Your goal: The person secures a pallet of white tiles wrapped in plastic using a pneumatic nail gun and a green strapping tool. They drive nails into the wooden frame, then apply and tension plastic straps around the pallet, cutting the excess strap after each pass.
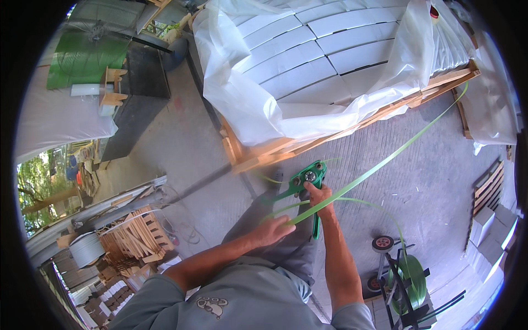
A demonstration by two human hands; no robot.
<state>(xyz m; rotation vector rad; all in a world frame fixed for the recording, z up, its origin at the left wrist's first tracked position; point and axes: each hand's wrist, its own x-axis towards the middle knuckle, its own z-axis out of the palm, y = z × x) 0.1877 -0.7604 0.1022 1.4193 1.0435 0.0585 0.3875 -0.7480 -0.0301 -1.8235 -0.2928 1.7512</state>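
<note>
Closed fingers of my left hand (270,231) grip a light green plastic strap (385,159) in front of my body. From there the strap stretches up to the far right corner of a wooden pallet. My right hand (320,197) is wrapped around a green strapping tensioner (310,176), held above the floor near my legs. Its long handle hangs down below the hand. Another length of strap (363,202) passes behind my right wrist and bends down toward a reel at the lower right. A short strap end shows beyond the tool's head.
White boxes (324,52) under loose clear plastic film (258,110) fill the pallet (286,148) ahead. A wheeled cart (384,243) carries the green strap reel (410,280). Stacked wooden slats (132,236) lie left; pale blocks (492,231) stand right.
</note>
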